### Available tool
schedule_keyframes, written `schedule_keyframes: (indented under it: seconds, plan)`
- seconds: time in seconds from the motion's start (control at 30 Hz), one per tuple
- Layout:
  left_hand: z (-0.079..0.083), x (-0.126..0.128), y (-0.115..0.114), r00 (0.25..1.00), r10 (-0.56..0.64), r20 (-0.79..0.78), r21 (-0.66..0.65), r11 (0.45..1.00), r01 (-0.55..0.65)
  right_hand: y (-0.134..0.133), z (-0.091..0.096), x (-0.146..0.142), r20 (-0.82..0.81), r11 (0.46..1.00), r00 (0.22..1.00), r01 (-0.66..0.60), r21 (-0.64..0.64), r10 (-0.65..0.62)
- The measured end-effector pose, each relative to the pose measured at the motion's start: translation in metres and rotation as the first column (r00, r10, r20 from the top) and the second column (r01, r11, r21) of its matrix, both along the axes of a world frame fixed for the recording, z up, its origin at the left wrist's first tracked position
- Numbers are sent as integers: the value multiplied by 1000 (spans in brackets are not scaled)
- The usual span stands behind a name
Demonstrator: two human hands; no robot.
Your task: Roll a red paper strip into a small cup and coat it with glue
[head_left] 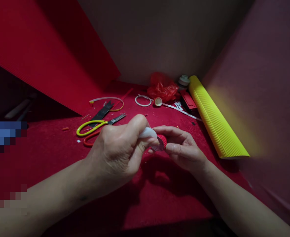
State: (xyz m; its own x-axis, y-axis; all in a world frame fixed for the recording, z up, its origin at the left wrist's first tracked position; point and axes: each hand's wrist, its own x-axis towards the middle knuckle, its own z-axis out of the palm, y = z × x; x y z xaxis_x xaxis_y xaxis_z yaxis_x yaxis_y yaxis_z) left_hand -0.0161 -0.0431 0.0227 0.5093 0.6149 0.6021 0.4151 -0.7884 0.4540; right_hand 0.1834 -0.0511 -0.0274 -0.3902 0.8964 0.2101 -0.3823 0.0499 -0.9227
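Observation:
Near the middle of the view, my left hand (125,141) is closed around a small white squeeze bottle (148,133), mostly hidden by the fingers. Its tip meets or comes very near a small red ridged disc (162,141), whose face looks dark and coiled. My right hand (184,146) pinches that disc at its right side between thumb and fingers. Just beyond my left hand lies a pair of scissors (108,122) with one yellow and one red handle; the wrist side of the hand covers part of the red loop.
A red corrugated sheet (61,59) leans at the left. Farther back lie a black notched strip (100,113), white ring (143,100), small round cup (157,102), red plastic bag (162,87) and capped bottle (183,81). A yellow corrugated roll (215,121) lies along the right.

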Motion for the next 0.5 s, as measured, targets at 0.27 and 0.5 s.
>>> schedule_keyframes:
  seconds: [0.27,0.5]
  plan:
    - [-3,2,1,999,-35,14,-35,999,36,1,3,1,15,1000,1000,17,19,-17]
    - [1,-3,0,999,-38,-14,-45,998,37,1,2,2,10,1000,1000,5,7,-5]
